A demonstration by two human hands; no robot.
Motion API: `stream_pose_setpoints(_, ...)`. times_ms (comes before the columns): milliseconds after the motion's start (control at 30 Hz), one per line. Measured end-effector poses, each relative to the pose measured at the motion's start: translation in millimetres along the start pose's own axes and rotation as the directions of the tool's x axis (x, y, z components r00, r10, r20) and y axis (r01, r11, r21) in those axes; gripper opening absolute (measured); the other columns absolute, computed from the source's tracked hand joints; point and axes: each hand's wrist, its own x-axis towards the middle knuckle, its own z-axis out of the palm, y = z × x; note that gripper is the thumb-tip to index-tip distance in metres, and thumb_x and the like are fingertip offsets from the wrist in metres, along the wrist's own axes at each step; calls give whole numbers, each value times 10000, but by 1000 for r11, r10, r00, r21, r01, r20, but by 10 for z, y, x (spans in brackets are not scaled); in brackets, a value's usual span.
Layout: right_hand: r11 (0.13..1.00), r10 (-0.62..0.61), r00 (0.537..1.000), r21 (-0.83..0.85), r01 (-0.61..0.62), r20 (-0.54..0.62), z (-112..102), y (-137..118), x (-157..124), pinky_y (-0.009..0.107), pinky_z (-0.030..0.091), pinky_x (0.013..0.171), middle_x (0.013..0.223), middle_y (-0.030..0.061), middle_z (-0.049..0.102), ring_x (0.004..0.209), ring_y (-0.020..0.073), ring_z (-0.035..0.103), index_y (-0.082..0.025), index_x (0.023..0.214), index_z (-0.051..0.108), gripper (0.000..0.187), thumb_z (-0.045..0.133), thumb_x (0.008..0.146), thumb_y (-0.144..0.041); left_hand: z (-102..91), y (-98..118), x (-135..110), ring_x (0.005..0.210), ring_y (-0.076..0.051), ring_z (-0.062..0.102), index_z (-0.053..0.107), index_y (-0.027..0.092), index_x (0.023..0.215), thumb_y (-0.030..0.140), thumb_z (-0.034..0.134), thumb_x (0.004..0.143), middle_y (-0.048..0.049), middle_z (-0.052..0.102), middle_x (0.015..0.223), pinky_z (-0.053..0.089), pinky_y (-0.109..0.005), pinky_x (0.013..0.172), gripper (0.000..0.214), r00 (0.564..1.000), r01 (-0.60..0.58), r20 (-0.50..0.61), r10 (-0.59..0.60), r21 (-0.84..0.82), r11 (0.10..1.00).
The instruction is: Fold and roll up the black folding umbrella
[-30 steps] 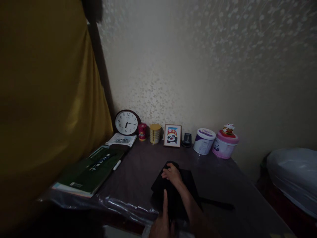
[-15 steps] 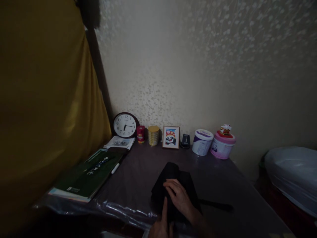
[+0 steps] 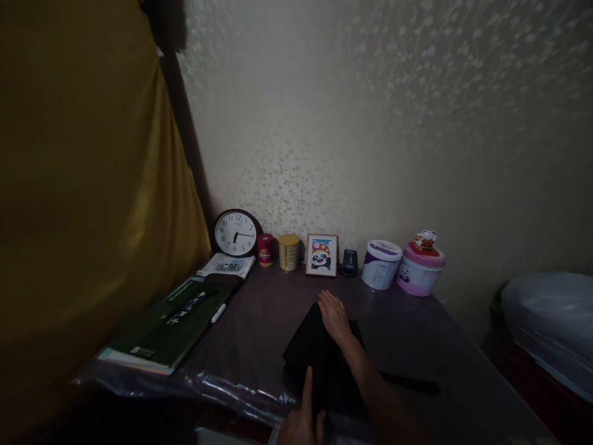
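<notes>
A dark, folded piece of black fabric [image 3: 303, 343] lies on the table in front of me; its exact kind is hard to make out in the dim light. From its right side a narrow black strap [image 3: 410, 382] runs out across the tabletop. My right hand [image 3: 334, 314] rests flat on the fabric's far upper edge, fingers stretched and nearly together. At the near edge is my left hand [image 3: 300, 420], its index finger straight and touching the fabric, the thumb apart. The other left fingers are mostly out of sight.
A green book [image 3: 171, 321] and a white pen [image 3: 218, 313] lie at the left. Along the wall stand a clock [image 3: 236, 233], a red can [image 3: 265, 250], a yellow can [image 3: 289, 252], a framed panda picture [image 3: 321, 254], a white tub [image 3: 380, 264] and a pink tub [image 3: 420, 269].
My right hand has slid forward from the middle of the black fabric to its far edge, its fingers straightening. My left hand has stayed nearly in place.
</notes>
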Motion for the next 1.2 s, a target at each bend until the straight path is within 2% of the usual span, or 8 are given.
stream_pose_setpoints(267,965,-194,973,205,165,127,-142,-403,-785,480,246,1047,1224,66,550,1243,208,366,-203,1113,586,352,329,896,-307,34,-39,27,975,-176,594,1,109,1388,235,332,833,-121,621,1100,404,-221,806,659,1000,-11,-14,10,-88,996)
stream_pose_setpoints(500,872,-166,966,486,52,195,-351,-578,-1407,450,297,1037,1249,37,530,1202,206,424,-287,1181,531,338,384,881,-336,-2,-52,-61,1091,-153,519,124,65,1378,211,342,817,-132,516,1252,354,-196,883,619,997,-45,-61,37,-139,989)
stream_pose_setpoints(600,771,-9,967,618,-155,253,-494,-479,-1374,347,466,887,1048,59,654,992,197,591,-247,995,648,382,320,888,-412,-1,-51,-102,1070,-147,531,126,64,1373,276,332,840,-128,567,1183,365,-189,860,609,990,-72,-131,48,-187,980)
stream_pose_setpoints(700,791,201,977,577,-203,69,-542,-319,-1252,342,450,900,1060,79,641,1015,202,572,-213,999,636,393,327,876,-421,-1,-39,-116,1063,-144,540,123,108,1373,302,336,844,-117,572,1177,377,-188,838,602,984,-92,-166,60,-195,976)
stream_pose_setpoints(833,889,-35,998,458,4,59,-511,-374,-1338,366,423,922,1093,64,625,1048,191,544,-231,1007,635,281,419,829,-248,-11,-35,-111,1075,-155,536,139,68,1361,290,331,834,-145,565,1181,379,-204,849,603,985,-103,-160,71,-204,974)
stream_pose_setpoints(933,862,-202,971,494,114,128,-554,-540,-1433,303,470,819,913,41,669,894,149,598,-235,866,664,323,373,797,-112,-5,-47,-102,1080,-163,530,140,42,1359,280,316,830,-156,541,1209,375,-216,865,606,984,-115,-156,87,-184,976)
stream_pose_setpoints(1033,871,-204,976,471,143,81,-606,-571,-1292,313,453,841,875,39,667,870,143,598,-223,831,652,335,346,794,-91,11,-57,-91,1045,-174,550,114,35,1368,281,325,825,-154,571,1165,382,-225,854,632,988,-102,-132,83,-142,985)
stream_pose_setpoints(1200,946,-204,971,280,162,128,-444,-362,-814,414,330,994,1199,66,562,1173,198,436,-215,1071,598,301,394,858,-278,2,-42,-58,1062,-180,544,103,52,1379,280,323,832,-153,583,1150,373,-225,870,632,997,-47,-72,38,-115,992)
